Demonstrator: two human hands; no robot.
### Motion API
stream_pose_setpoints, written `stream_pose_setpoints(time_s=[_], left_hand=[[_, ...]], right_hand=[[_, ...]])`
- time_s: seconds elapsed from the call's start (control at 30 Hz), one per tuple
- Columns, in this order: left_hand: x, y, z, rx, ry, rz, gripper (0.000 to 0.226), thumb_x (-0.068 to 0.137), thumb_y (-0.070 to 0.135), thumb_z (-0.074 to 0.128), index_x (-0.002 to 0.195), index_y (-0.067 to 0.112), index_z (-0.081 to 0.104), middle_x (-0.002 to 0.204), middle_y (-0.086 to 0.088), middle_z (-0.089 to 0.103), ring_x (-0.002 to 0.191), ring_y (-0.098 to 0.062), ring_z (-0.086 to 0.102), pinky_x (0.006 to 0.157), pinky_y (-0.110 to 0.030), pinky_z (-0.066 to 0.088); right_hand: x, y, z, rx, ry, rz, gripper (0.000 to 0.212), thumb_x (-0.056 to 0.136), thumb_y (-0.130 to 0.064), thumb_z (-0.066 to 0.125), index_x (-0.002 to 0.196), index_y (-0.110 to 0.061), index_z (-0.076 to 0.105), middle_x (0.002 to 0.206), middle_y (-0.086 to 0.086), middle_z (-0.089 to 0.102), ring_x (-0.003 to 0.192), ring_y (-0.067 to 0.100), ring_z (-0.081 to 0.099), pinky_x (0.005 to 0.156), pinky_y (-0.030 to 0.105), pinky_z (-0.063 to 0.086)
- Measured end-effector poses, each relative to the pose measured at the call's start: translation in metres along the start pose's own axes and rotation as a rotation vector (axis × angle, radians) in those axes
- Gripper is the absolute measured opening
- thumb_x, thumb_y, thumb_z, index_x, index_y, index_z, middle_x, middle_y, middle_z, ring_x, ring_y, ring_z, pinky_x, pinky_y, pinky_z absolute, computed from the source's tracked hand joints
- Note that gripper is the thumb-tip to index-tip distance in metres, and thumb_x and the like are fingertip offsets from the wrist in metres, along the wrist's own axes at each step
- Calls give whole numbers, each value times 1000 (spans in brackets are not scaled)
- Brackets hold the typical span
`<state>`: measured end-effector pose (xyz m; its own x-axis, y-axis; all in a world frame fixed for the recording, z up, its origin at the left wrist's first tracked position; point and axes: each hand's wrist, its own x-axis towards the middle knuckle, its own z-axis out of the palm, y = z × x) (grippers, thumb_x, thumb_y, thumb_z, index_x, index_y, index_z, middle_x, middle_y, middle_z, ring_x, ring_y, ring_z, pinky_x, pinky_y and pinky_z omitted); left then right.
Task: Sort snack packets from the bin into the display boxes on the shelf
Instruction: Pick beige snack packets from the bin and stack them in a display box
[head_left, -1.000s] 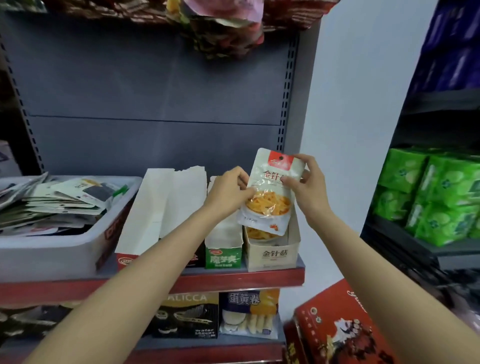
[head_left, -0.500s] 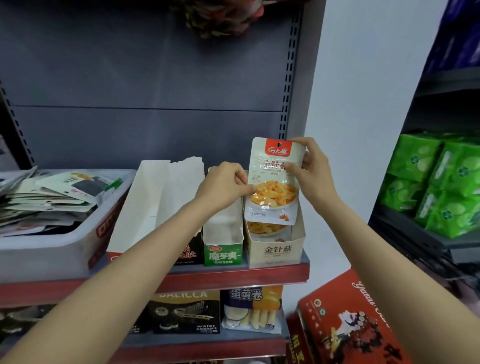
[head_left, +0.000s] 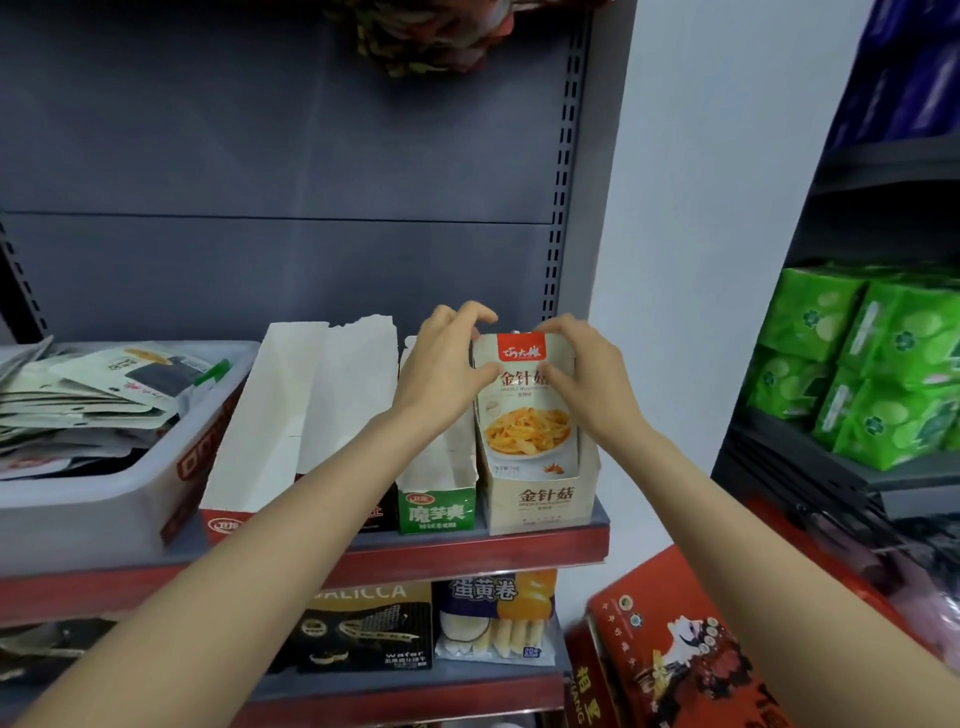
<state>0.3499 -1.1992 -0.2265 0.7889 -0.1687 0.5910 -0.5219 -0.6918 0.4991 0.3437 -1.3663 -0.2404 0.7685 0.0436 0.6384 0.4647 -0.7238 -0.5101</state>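
Note:
A white mushroom snack packet (head_left: 527, 415) with a red label stands upright in the beige display box (head_left: 540, 501) at the right end of the shelf. My left hand (head_left: 444, 371) pinches the packet's upper left edge. My right hand (head_left: 584, 379) pinches its upper right edge. Left of that box stand a narrow green-fronted display box (head_left: 436, 512) and a wide white one with a red front (head_left: 291, 415). The grey bin (head_left: 98, 499) at far left holds several flat packets (head_left: 88, 400).
The shelf's red front edge (head_left: 467, 564) runs below the boxes. Wafer and egg-roll packs (head_left: 493, 618) sit on the shelf beneath. A red gift box (head_left: 675, 649) stands at lower right. Green packs (head_left: 872, 364) fill the neighbouring rack.
Both hands have lowered the mushroom packet from above the beige box down into it, in front of the packet seen inside earlier. Their grip has shifted up to the packet's top edge.

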Motion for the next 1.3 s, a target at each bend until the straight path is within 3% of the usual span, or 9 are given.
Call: stream_pose_setpoints(time_s=[0.1,0.33,0.43,0.57,0.67,0.77,0.93,1.13,1.3], left_hand=[[-1,-1,3,154,3,39,35,82,26,71,114,23,58,119,2,45,113,-16,42,91,-34,44],[-8,3,0,267,-7,103,36,88,27,62,122,21,52,127,1,48,117,-16,42,95,-32,35],[-18,-2,-17,217,64,109,28,91,24,56,119,21,54,121,3,52,114,-16,45,93,-31,34],[-44,-26,-55,173,171,90,15,90,18,54,104,19,58,99,8,58,98,-16,54,86,-38,43],[-62,-50,-94,193,264,16,13,89,16,54,101,18,59,90,11,56,92,-15,53,80,-35,43],[-70,-82,-137,298,306,-63,14,87,14,55,101,14,60,94,3,60,93,-21,54,80,-37,43],[-76,-140,-206,477,191,-281,38,86,20,60,122,11,55,121,-13,57,115,-32,47,97,-41,37],[-84,-184,-253,544,-63,-530,76,76,48,65,140,15,41,145,-10,41,131,-30,40,107,-39,34],[-89,-199,-261,402,-182,-634,64,82,36,64,140,18,42,147,-6,39,133,-25,38,106,-30,30]], right_hand=[[-1,5,0,-201,-1,2,26,88,-13,62,114,-15,60,116,2,49,111,15,42,85,17,31],[-7,-5,0,-291,38,-36,31,88,-17,61,119,-18,57,122,2,47,115,15,39,91,20,36],[-13,-25,10,-166,34,-80,25,90,-17,58,115,-17,59,114,-1,50,106,12,45,86,22,39],[-17,-66,39,2,-107,-117,21,93,-19,54,113,-16,59,106,-1,56,90,7,50,79,21,39],[-14,-101,68,102,-173,-146,22,94,-19,53,114,-14,59,107,2,59,92,11,54,83,26,43],[-9,-137,102,162,-237,-159,25,95,-22,50,118,-14,56,111,5,59,101,15,54,89,29,43],[6,-188,161,190,-354,-157,40,95,-25,52,131,-9,46,127,12,53,119,24,47,95,31,36],[25,-236,216,52,-526,-149,56,94,-33,52,142,-8,35,142,15,45,128,32,42,103,37,35],[35,-255,245,-139,-649,-153,65,90,-45,55,143,-16,33,136,11,52,121,33,49,100,40,39]])
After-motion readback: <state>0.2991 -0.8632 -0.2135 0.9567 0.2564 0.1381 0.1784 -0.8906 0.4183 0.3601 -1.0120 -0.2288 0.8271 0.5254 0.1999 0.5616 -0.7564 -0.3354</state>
